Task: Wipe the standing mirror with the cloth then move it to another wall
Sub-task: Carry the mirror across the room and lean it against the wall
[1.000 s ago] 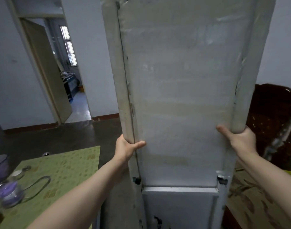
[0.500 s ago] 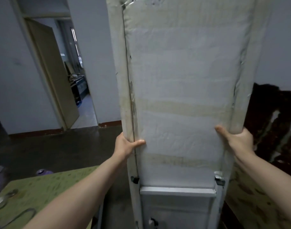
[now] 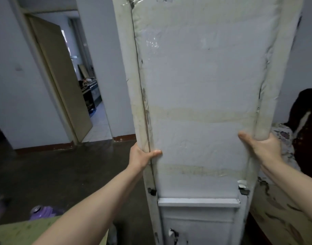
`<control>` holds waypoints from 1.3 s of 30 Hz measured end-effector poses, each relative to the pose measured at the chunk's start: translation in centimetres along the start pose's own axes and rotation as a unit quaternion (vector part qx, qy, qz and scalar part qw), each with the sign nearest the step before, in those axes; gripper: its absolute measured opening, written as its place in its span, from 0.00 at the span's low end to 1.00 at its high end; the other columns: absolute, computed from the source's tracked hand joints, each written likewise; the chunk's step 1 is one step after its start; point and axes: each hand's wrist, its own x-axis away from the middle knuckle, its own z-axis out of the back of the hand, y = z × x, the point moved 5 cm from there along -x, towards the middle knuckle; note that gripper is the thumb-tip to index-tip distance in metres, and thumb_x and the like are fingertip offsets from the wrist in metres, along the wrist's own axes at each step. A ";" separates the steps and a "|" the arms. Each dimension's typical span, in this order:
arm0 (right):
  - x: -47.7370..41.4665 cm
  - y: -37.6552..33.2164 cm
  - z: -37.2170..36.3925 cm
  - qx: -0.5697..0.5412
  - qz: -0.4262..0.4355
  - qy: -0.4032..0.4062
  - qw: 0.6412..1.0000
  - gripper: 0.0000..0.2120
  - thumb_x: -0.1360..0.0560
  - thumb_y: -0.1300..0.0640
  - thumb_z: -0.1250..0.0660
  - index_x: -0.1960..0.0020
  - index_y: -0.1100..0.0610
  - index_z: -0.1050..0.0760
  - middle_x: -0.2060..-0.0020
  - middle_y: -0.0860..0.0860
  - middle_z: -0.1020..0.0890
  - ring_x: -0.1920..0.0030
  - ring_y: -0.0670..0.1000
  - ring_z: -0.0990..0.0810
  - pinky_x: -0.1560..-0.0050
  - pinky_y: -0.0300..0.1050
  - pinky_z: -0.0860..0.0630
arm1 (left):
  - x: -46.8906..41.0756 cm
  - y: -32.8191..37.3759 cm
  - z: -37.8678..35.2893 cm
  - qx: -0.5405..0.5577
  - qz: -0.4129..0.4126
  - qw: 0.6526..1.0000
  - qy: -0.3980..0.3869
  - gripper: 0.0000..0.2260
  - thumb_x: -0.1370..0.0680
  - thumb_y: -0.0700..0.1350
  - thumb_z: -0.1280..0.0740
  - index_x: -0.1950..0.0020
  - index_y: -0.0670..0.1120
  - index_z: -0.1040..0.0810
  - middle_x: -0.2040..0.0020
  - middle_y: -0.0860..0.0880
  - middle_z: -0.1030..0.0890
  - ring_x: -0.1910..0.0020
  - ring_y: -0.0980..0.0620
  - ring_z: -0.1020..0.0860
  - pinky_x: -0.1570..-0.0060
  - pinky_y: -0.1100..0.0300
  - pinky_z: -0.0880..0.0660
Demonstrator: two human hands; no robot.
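The standing mirror (image 3: 201,96) fills the middle of the view, upright, with its white padded back toward me and its glass hidden. My left hand (image 3: 141,156) grips its left edge about halfway down, thumb across the back panel. My right hand (image 3: 261,147) grips its right edge at the same height. A folding stand frame (image 3: 197,202) is hinged to the lower back. No cloth is in view.
A doorway with an open beige door (image 3: 63,76) lies at the left, dark floor (image 3: 54,174) in front of it. A green patterned mat (image 3: 24,232) and a purple container (image 3: 43,211) sit at lower left. A dark patterned sofa (image 3: 303,138) stands at the right.
The view has shifted forward and right: the doorway looks closer, and the green mat with its jars has slid down and out at lower left. Both hands keep the same grip on the mirror.
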 end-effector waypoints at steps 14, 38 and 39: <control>-23.6 7.3 -15.9 -0.004 0.008 0.027 1.000 0.23 0.36 0.54 0.22 0.46 0.62 0.21 0.54 0.55 0.17 0.66 0.41 0.21 0.71 0.27 0.26 | -29.2 -2.1 -9.7 0.009 0.008 0.999 -0.037 0.24 0.37 0.41 0.20 0.45 0.38 0.22 0.50 0.45 0.18 0.53 0.49 0.21 0.58 0.65 0.23; -58.3 17.5 -50.8 0.006 -0.038 -0.078 0.996 0.21 0.35 0.52 0.23 0.47 0.55 0.26 0.52 0.53 0.20 0.51 0.55 0.21 0.48 0.49 0.24 | -74.3 -11.6 -16.0 0.026 0.047 0.997 0.056 0.24 0.38 0.39 0.20 0.45 0.39 0.22 0.49 0.45 0.17 0.51 0.45 0.19 0.49 0.52 0.20; -59.6 18.1 -52.2 0.007 -0.037 -0.083 0.996 0.22 0.35 0.52 0.23 0.46 0.55 0.26 0.51 0.53 0.20 0.50 0.55 0.21 0.46 0.52 0.24 | -76.1 -12.1 -16.0 0.025 0.049 0.997 0.059 0.24 0.38 0.39 0.20 0.45 0.39 0.22 0.49 0.44 0.17 0.51 0.45 0.18 0.49 0.51 0.20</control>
